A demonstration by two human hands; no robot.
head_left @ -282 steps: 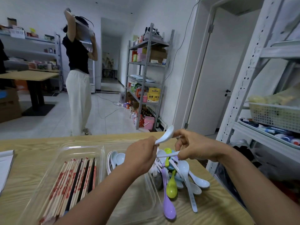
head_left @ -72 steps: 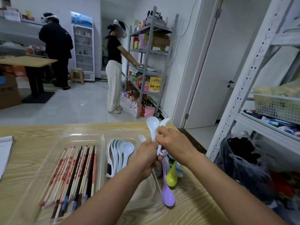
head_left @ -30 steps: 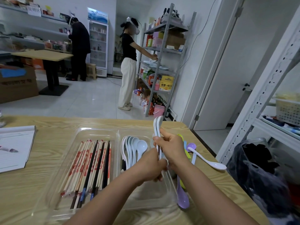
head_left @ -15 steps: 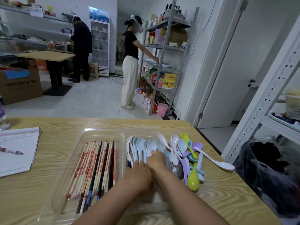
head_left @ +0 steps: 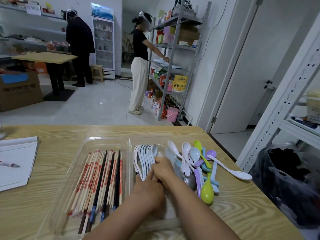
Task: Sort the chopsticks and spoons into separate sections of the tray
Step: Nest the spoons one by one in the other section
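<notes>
light wood-grain surface [head_left: 52, 205] in a storeroom with white tiled floor, metal shelving and a glass-door fridge [head_left: 103, 44] way beyond the hands. clear tray [head_left: 107, 141] sits right under them: chopsticks [head_left: 98, 179] fill the section left of the hands, white spoons [head_left: 144, 156] stand nested on edge in the section just ahead. left hand [head_left: 149, 189] and right hand [head_left: 163, 168] both rest on the spoon handles, fingers curled over them, though the exact grip is hard to tell. loose coloured spoons [head_left: 200, 163] are piled right of the hands. a notepad [head_left: 15, 161] lies far left. a yellow box [head_left: 180, 84] on the shelf has chinese print.
</notes>
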